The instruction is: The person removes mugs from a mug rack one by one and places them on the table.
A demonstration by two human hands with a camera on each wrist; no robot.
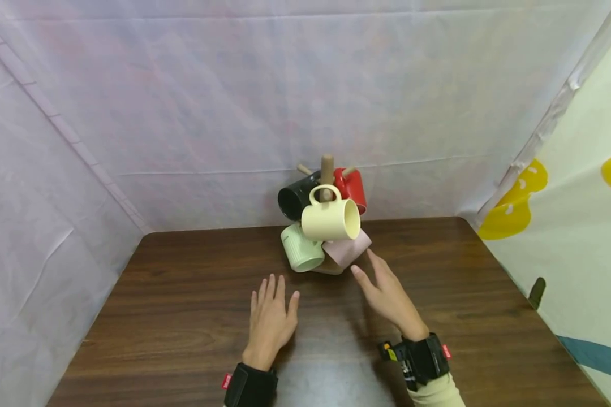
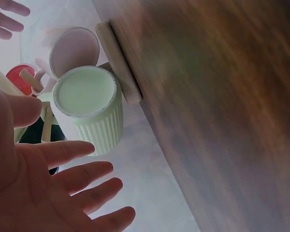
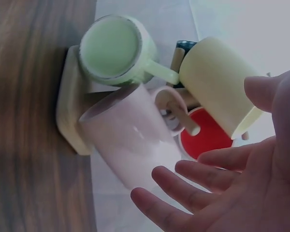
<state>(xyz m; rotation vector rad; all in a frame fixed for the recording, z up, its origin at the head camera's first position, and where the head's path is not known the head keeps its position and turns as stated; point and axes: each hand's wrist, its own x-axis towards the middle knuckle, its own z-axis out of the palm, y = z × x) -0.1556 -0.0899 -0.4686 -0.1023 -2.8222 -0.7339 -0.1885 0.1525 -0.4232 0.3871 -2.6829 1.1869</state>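
five mugs hang on a wooden rack (image 1: 327, 166): the cream mug (image 1: 330, 223) in front, the black mug (image 1: 291, 202) and red mug (image 1: 355, 189) high behind, the green mug (image 1: 301, 249) and pink mug (image 1: 346, 250) low. the left hand (image 1: 269, 328) is spread, holding nothing, short of the green mug. the right hand (image 1: 393, 298) is also unfolded and empty, fingertips just beside the pink mug; i cannot tell whether they touch. the step in hand seems a reach for, or a letting go of, that mug. taking it would call for a grip and a slide off its peg (image 3: 191, 126), sparing the cream mug above. the desk's (image 1: 173, 316) back edge and white cloth (image 1: 209, 113) crowd the rack; broad desk top shows left, right and in front.
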